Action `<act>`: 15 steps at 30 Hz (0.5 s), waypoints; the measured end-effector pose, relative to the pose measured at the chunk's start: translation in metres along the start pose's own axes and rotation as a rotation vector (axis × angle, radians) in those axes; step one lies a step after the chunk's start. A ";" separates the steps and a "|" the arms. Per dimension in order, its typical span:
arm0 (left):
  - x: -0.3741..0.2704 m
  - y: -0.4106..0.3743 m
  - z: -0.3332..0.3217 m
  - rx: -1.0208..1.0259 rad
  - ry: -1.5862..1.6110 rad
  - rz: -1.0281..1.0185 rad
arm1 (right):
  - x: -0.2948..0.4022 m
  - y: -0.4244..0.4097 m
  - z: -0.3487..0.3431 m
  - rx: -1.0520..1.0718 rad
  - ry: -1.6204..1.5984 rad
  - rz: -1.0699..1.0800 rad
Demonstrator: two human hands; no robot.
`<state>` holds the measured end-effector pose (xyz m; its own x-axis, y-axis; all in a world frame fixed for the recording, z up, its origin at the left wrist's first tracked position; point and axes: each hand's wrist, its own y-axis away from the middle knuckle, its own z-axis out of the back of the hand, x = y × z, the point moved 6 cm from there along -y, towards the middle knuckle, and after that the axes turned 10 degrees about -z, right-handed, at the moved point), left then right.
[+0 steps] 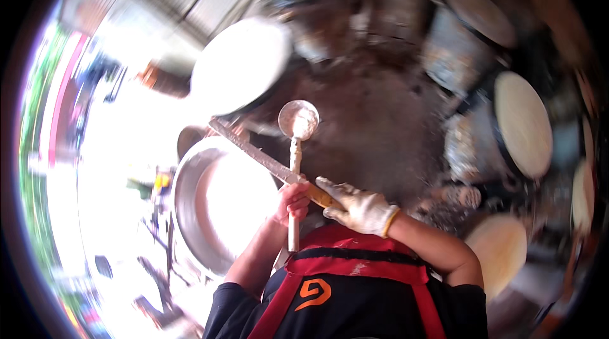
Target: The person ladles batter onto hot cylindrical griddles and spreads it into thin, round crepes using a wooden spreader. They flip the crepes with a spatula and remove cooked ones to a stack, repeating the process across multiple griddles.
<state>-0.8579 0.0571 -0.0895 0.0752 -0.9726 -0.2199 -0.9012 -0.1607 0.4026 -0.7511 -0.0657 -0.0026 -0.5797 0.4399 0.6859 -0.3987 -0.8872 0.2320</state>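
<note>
My bare left hand (291, 201) is wrapped around the pale handle of a round ladle (296, 156). Residue coats the ladle's bowl, which points away from me. Across the ladle handle, just above that hand, lies a long flat metal blade (254, 153) with a yellow handle. My right hand (364, 210), in a stained white work glove, has the end of the yellow handle between thumb and fingers. To the left of my left hand stands a wide metal basin (183, 215) of pale, overexposed liquid (238, 210).
Round griddles with pale tops ring the floor, including a bright one (242, 65) ahead left and another (523, 125) on a drum-like stove at right. One more griddle (499, 253) sits near my right elbow. Dark floor (371, 125) lies between them.
</note>
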 end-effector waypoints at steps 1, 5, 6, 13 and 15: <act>-0.031 0.026 0.016 -0.124 -0.007 -0.039 | 0.036 -0.026 -0.035 0.171 0.133 -0.056; -0.096 0.134 0.156 -0.118 0.230 -0.223 | 0.084 -0.085 -0.192 0.396 0.090 0.049; -0.113 0.165 0.193 -0.364 0.025 -0.301 | 0.102 -0.090 -0.208 0.518 0.022 -0.065; -0.185 0.248 0.332 -1.158 -0.853 -0.442 | 0.088 -0.112 -0.304 0.597 -0.262 -0.133; -0.168 0.224 0.348 -1.116 -0.670 -0.391 | 0.070 -0.104 -0.317 0.586 -0.257 -0.186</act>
<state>-1.2204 0.2431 -0.2713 -0.2642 -0.6164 -0.7418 -0.0223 -0.7650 0.6436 -0.9758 0.1012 -0.1968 -0.3219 0.6098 0.7242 0.0191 -0.7606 0.6489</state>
